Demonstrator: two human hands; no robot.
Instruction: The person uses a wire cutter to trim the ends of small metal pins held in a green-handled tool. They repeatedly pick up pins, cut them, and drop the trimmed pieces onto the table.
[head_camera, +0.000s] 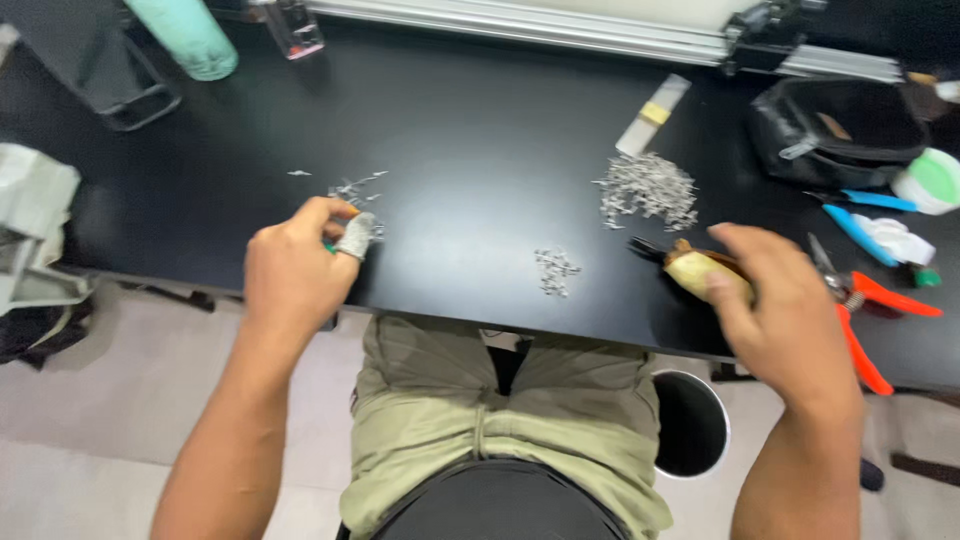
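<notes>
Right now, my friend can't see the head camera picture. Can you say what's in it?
A person's left hand, one fingertip wrapped in silver, pinches something small, while the right hand holds a yellowish tool over a black table. Piles of tiny silver pieces lie between them, with orange-handled pliers at the right.

Tabletop layout, seen from above the person's lap

On the table (470, 130), the large pile of small metal pieces (648, 190) lies right of centre, a smaller heap (555, 270) below-left of it, scattered pieces (355, 185) left of centre above the left hand (295, 275). The right hand (780, 310) sits lower right, cutters (865, 310) beside it, a pouch (840, 125) upper right, a bottle (185, 35) upper left.
</notes>
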